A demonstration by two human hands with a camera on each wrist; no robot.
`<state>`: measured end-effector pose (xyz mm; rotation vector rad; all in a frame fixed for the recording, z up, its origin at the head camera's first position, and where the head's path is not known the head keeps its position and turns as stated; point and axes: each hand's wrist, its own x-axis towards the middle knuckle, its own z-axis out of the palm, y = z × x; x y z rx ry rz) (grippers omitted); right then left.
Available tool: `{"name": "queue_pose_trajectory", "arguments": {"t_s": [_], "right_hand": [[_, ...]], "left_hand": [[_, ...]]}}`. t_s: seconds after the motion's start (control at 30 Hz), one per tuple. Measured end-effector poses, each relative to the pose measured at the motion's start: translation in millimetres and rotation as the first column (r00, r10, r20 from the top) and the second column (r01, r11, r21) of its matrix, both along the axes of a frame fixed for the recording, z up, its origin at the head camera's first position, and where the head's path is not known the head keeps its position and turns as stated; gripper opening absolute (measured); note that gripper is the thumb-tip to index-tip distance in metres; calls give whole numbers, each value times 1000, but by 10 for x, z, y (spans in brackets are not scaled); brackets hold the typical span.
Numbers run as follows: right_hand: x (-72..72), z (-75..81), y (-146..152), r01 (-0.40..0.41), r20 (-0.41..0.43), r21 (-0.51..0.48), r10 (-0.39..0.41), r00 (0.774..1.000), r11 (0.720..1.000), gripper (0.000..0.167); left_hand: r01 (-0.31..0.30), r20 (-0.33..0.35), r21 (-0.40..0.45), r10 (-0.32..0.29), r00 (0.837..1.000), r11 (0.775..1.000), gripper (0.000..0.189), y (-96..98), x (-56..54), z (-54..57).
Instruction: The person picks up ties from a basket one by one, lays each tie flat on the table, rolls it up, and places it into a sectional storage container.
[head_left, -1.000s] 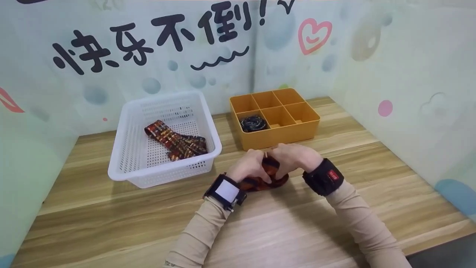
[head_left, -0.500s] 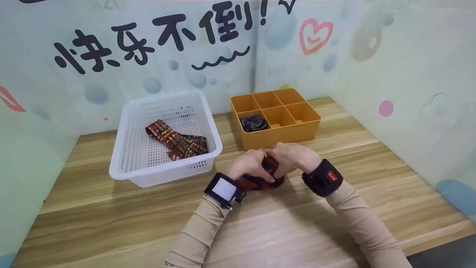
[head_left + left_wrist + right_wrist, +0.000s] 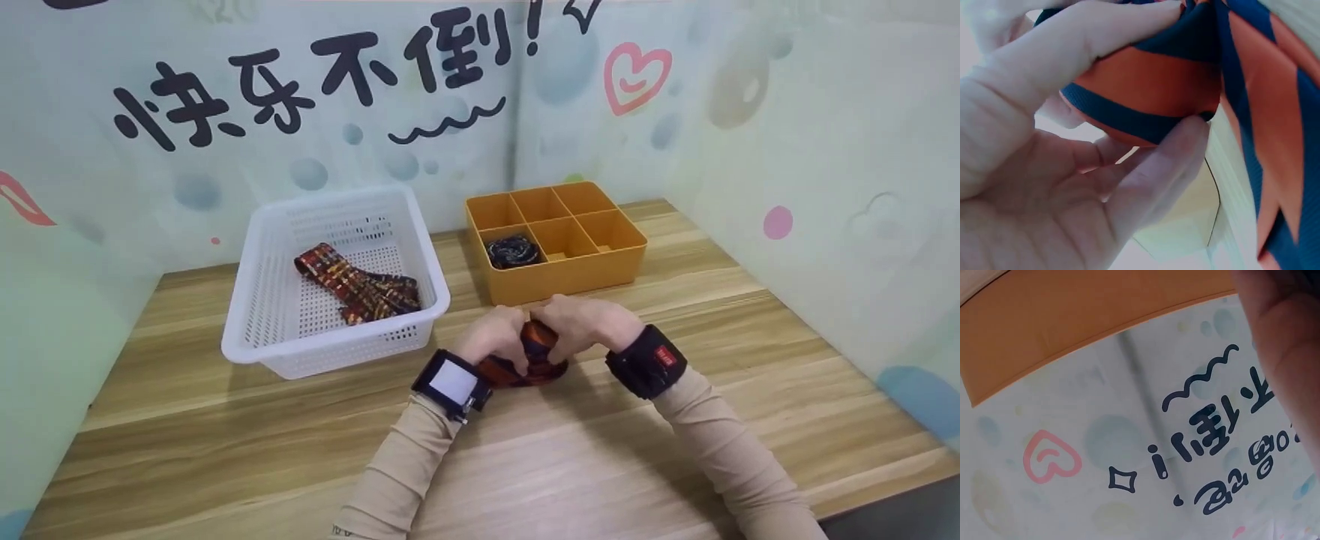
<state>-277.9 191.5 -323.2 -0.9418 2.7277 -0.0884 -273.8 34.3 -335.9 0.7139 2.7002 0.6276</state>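
Observation:
An orange and navy striped necktie lies partly rolled on the table, between my two hands. My left hand pinches the roll from the left; in the left wrist view its fingers and thumb curl round the striped fabric, while a loose length hangs at the right. From the right, my right hand holds the same roll, thumb bent down along its side. The right wrist view catches only an edge of that hand, with the necktie out of sight.
A white perforated basket at the left holds a red-brown patterned necktie. Just behind my hands stands an orange six-compartment box, a dark rolled necktie in its front left compartment. Printed walls enclose the table.
The striped necktie's roll has shifted slightly left and now stands more upright between my hands. The right hand has moved a little left with it. Basket and box stay put.

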Motion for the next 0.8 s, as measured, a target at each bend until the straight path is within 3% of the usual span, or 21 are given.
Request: {"name": "queue_pose_trajectory", "arguments": {"t_s": [0.23, 0.53, 0.8], "right_hand": [[48, 0, -33, 20, -109, -3, -20, 994, 1000, 37], [48, 24, 2, 35, 65, -10, -34, 997, 999, 64], [32, 18, -32, 12, -23, 23, -11, 1000, 1000, 43]], "left_hand": [[18, -37, -21, -18, 999, 1000, 47, 11, 24, 113], [-36, -43, -31, 35, 998, 999, 56, -9, 1, 52], [-34, -14, -58, 33, 999, 998, 60, -36, -2, 44]]}}
